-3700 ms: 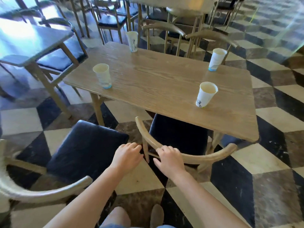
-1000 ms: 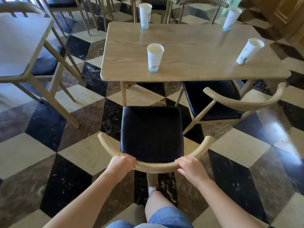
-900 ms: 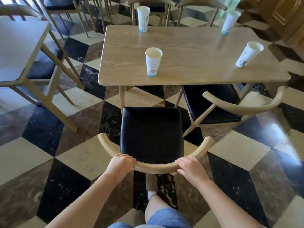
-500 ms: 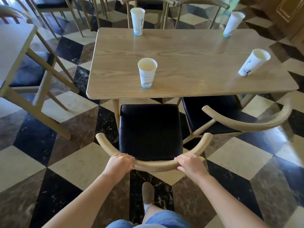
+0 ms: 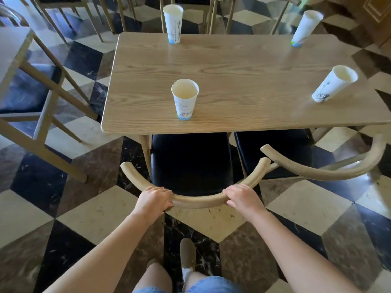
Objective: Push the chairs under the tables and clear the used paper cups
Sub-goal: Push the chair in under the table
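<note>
Both forearms are bare, with no sleeve reaching the wrist. The left hand (image 5: 153,198) and the right hand (image 5: 243,197) wear no glove, ring or watch that shows. At the bottom edge sit light blue denim shorts (image 5: 203,285) above bare knees. One foot wears a tan slip-on shoe (image 5: 187,253) over a white sock (image 5: 187,272).

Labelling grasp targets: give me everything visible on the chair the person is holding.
The held chair has a curved, pale wood backrest rail running into two arm ends, and a black padded seat that looks like leather. It stands upright on the checkered floor, seat front tucked under the near edge of the wooden table. The left hand and right hand grip the rail. Its right arm end nearly meets the neighbouring chair.
</note>
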